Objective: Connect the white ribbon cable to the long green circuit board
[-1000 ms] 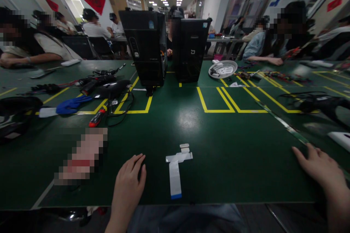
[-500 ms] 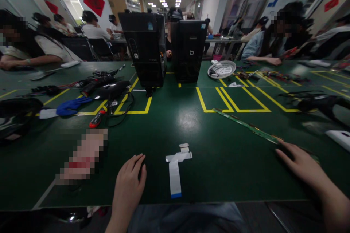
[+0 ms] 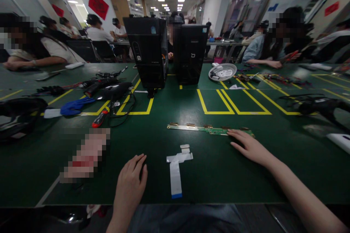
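My right hand (image 3: 250,147): fingers flat, resting on the circuit strip's (image 3: 203,129) right end.
My left hand (image 3: 129,185): flat, loosely spread, just left of the ribbon cable (image 3: 175,171).

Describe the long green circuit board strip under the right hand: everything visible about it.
The circuit board strip is a long, narrow green board with small gold-coloured connectors along its far edge. It lies flat on the dark green table, running left to right, beyond the white flat ribbon cable. The right hand rests its fingertips on its right end; the rest lies free.
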### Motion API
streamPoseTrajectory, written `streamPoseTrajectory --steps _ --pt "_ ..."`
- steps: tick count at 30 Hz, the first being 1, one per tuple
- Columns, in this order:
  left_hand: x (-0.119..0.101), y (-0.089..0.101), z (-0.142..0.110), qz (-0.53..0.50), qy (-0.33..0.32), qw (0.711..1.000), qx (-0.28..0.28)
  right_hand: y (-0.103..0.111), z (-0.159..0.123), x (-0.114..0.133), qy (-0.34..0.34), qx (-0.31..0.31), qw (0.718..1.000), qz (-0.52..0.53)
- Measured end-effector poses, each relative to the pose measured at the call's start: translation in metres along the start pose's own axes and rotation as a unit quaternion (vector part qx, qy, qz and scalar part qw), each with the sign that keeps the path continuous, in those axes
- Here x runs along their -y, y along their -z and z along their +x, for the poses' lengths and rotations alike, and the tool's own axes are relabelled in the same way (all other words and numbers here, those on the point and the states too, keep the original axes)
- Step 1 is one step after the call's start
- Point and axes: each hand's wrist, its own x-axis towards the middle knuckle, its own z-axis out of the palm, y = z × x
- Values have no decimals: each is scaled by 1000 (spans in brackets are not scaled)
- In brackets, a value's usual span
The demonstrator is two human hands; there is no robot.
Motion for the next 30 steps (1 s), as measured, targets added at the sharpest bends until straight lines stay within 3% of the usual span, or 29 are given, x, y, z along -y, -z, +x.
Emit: streamPoseTrajectory --steps 6,14,30 --pt "-1 0 1 -6 3 1000 -4 -13 29 45 76 15 997 3" --pt "1 -2 1 3 -2 1000 1 -31 36 88 121 -7 993 -9" --pt "2 -2 1 4 -14 1000 -6 -40 41 133 131 8 991 -20"
